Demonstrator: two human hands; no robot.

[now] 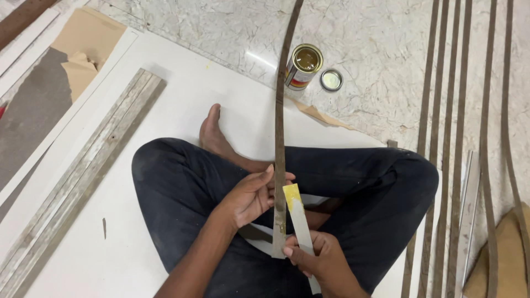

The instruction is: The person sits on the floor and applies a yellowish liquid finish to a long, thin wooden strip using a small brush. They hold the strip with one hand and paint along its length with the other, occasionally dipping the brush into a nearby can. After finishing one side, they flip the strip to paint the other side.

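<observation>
Sitting cross-legged on a white board [182, 105] laid over the marble floor [375, 60], centre of frame.

My left hand [251, 196] has its fingers [271, 172] curled around a long thin brown strip [279, 138]. The strip is flat, narrow and slightly bowed; it runs from my lap up past the top edge of the frame, and its lower end near my hands looks paler and smeared.

My right hand [320, 259], lower centre, has its fingers closed on a flat grey spreader [298, 218] with a yellow, glue-coated tip. The tip lies just beside the strip, touching or nearly so; I can't tell which.

Upper centre on the floor: an open round tin [304, 65] with amber liquid inside. Its round metal lid [331, 80] lies just to the right, apart from it.

Right side of frame: several more brown strips [458, 110] laid roughly parallel, some curved.

Left side: a long weathered grey wood plank [83, 176] lying diagonally on the board. Torn brown paper [88, 38] sits in the upper left.
</observation>
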